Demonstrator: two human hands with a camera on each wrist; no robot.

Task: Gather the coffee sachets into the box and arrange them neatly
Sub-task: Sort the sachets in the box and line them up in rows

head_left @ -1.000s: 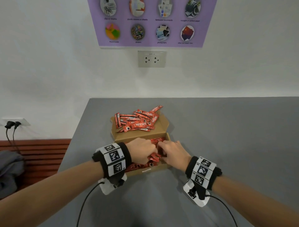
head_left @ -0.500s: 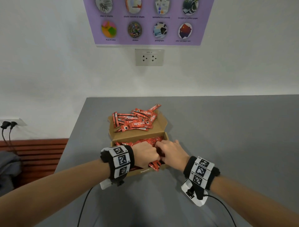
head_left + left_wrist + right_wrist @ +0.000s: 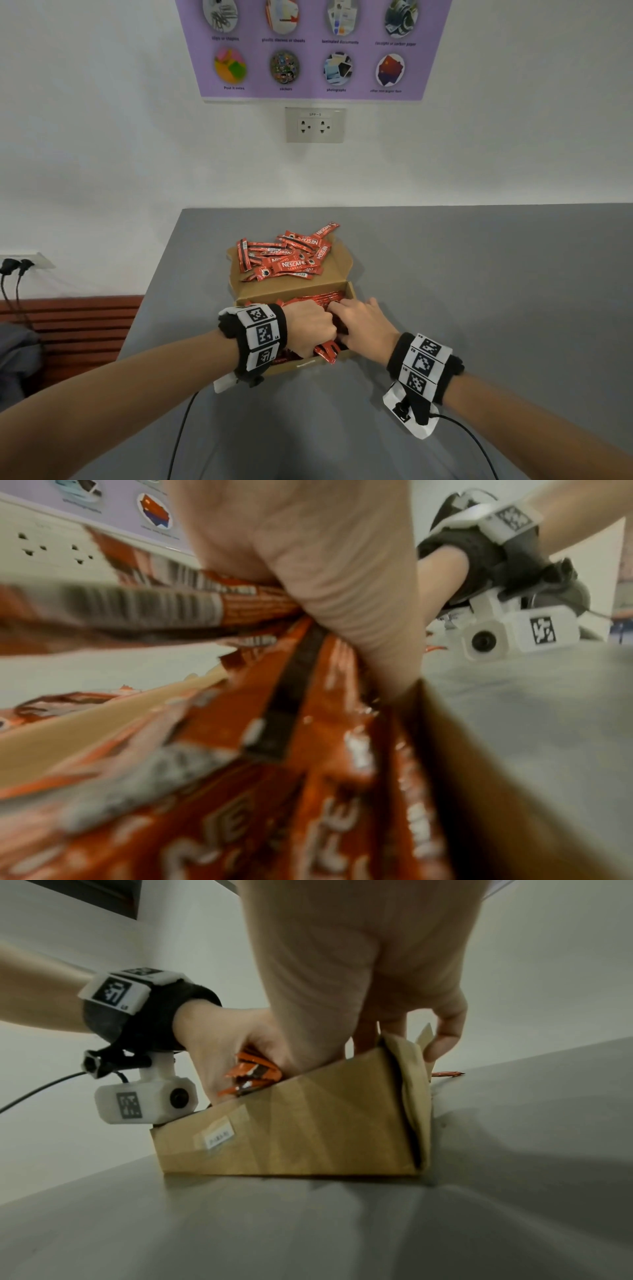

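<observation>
A brown cardboard box (image 3: 351,292) lies open on the grey table, with red coffee sachets (image 3: 318,298) lined up inside. More sachets (image 3: 287,261) lie in a loose pile on its folded-back lid (image 3: 342,272). My left hand (image 3: 310,329) grips a bundle of sachets (image 3: 327,353) at the box's near side, their ends jutting over the front wall (image 3: 308,1123). The left wrist view shows the bundle (image 3: 274,777) blurred and close. My right hand (image 3: 363,325) reaches into the box beside it, fingers down on the sachets. Its little finger (image 3: 445,1031) hangs outside the right wall.
The grey table (image 3: 479,291) has its left edge close to the box. A white wall with a socket (image 3: 315,125) and a purple poster (image 3: 308,48) stands behind. A wooden bench (image 3: 68,325) sits lower left. Cables (image 3: 178,438) trail from both wristbands.
My left hand has slid right toward the right hand, closing around the bundle, whose ends now poke over the front wall. The right hand has stayed in the box.
</observation>
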